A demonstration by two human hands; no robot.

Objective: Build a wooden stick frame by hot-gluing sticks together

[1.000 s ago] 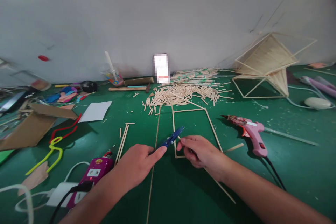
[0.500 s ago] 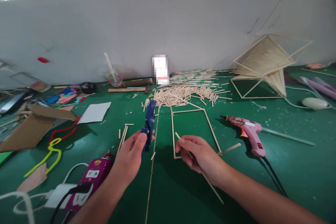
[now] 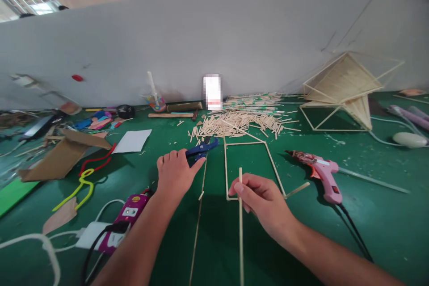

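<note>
My left hand [image 3: 176,174] lies palm down over a blue hand cutter [image 3: 205,147], fingers bent round its near end and the thumb along one side. The cutter is low over the green table, its far end pointing right. Between thumb and fingers, my right hand [image 3: 259,199] pinches a thin wooden stick [image 3: 241,237], which runs toward me. Just beyond that hand is a four-sided frame of thin sticks [image 3: 225,165], flat on the table, its near edge partly hidden by my fingers. One short stick [image 3: 298,190] juts out from the frame's near right corner.
A pink glue gun [image 3: 325,172] lies at right. Behind the frame is a pile of short sticks [image 3: 241,123]. A larger stick structure [image 3: 348,85] stands at the back right. At left are a purple power strip [image 3: 134,210], white paper [image 3: 132,141] and cardboard [image 3: 63,161].
My left hand has turned palm down and lowered the cutter, which now points right. In my right hand the stick has swung from slanting to pointing nearly straight toward me. The view has shifted slightly.
</note>
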